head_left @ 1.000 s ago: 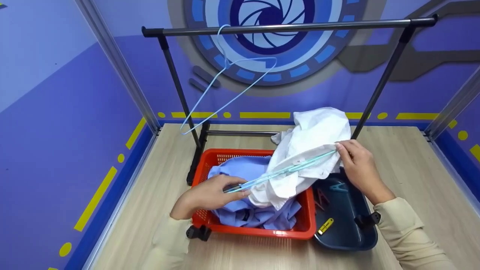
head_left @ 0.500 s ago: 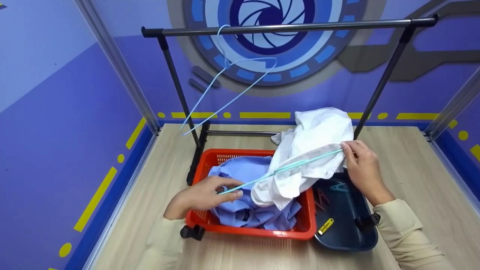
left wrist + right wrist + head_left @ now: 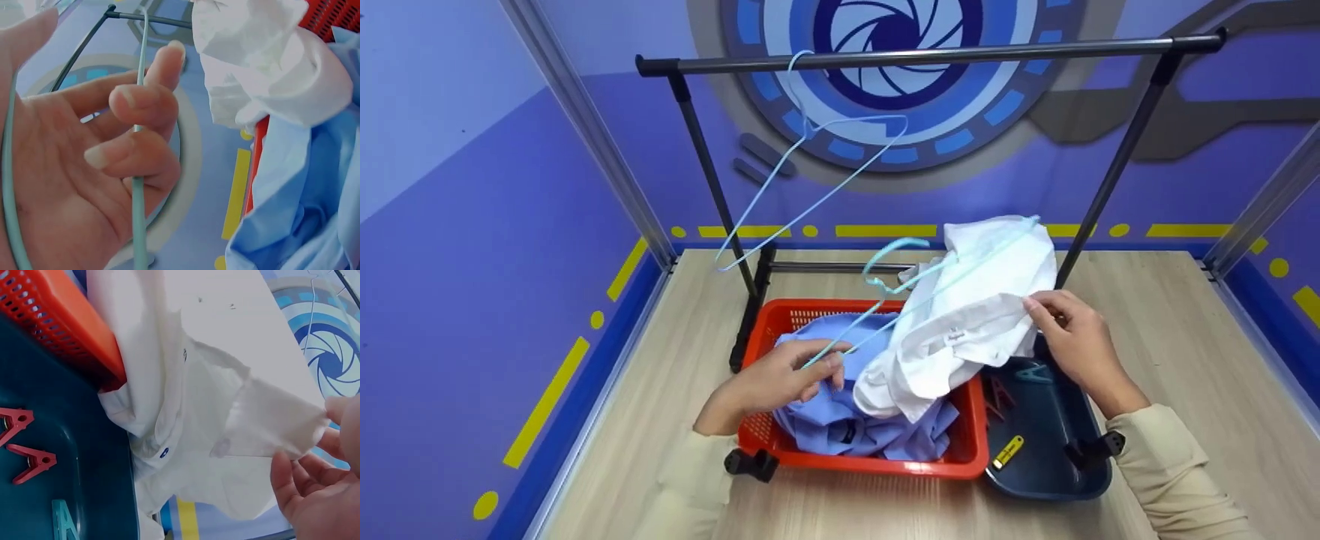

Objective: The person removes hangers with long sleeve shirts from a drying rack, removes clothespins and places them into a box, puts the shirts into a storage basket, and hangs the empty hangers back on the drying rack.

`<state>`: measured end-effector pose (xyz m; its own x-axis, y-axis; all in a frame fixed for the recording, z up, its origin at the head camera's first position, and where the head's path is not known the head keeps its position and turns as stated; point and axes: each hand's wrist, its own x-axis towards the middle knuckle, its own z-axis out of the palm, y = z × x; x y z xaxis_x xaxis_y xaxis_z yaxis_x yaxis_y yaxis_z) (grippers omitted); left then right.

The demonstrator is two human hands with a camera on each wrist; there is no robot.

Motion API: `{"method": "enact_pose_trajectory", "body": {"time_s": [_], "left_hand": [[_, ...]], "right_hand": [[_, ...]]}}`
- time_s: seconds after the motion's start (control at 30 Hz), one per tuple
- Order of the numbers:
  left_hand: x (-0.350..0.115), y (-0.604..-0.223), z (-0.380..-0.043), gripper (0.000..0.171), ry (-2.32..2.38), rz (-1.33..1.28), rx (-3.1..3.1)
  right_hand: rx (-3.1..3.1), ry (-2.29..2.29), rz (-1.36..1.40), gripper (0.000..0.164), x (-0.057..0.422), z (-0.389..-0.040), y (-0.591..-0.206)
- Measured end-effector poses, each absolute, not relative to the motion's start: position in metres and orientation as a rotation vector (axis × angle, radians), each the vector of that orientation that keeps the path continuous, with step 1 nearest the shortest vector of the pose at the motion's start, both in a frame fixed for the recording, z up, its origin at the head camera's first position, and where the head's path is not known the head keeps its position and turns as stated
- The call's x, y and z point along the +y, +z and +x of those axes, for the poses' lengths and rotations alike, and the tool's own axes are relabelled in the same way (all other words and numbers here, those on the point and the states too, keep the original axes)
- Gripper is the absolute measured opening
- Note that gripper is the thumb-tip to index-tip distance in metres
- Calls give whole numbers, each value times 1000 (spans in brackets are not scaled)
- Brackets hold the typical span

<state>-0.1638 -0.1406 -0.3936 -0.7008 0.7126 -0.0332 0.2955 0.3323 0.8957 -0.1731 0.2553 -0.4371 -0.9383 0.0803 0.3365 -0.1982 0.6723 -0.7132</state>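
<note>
My left hand (image 3: pixel 784 379) holds one end of a pale teal clothes hanger (image 3: pixel 139 225), fingers curled round its bar. In the head view the hanger slants up to the right with its hook raised, and its far end overlaps the upper part of a white shirt (image 3: pixel 937 382). That shirt lies bunched over the right side of a red basket (image 3: pixel 877 466). At its collar edge, my right hand (image 3: pixel 1072 337) pinches the cloth between thumb and fingers. A light blue-purple garment (image 3: pixel 919 435) lies crumpled in the basket below.
A dark tray (image 3: pixel 1050 484) beside the basket bears red clothes pegs (image 3: pixel 34 464), a teal clothes peg (image 3: pixel 1033 373) and a small yellow object (image 3: pixel 1009 452). Behind stands a clothes rack (image 3: pixel 997 52), with a light blue hanger (image 3: pixel 840 184) hooked on its rail, before a patterned wall.
The teal hanger has swung up from lying low and nearly edge-on across the shirt; its hook now shows. My right hand, earlier at the hanger's end, now has only the shirt edge.
</note>
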Motion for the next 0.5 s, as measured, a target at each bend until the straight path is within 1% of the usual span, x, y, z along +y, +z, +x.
{"method": "enact_pose_trajectory", "body": {"time_s": [0.1,0.37,0.43,0.5], "left_hand": [[-133,-391,-166,34,1377,840,2172],[-112,-381,-171,41,1414,766,2195],[-105,-376,-173,44,1416,742,2207],[-99,-372,-174,47,1429,714,2211]], "right_hand": [[-2558,1189,152,28,253,-171,-436],[-2536,1331,329,26,252,-166,-435],[-2507,1359,389,31,252,-166,-436],[-2481,1368,445,40,252,-166,-438]]}}
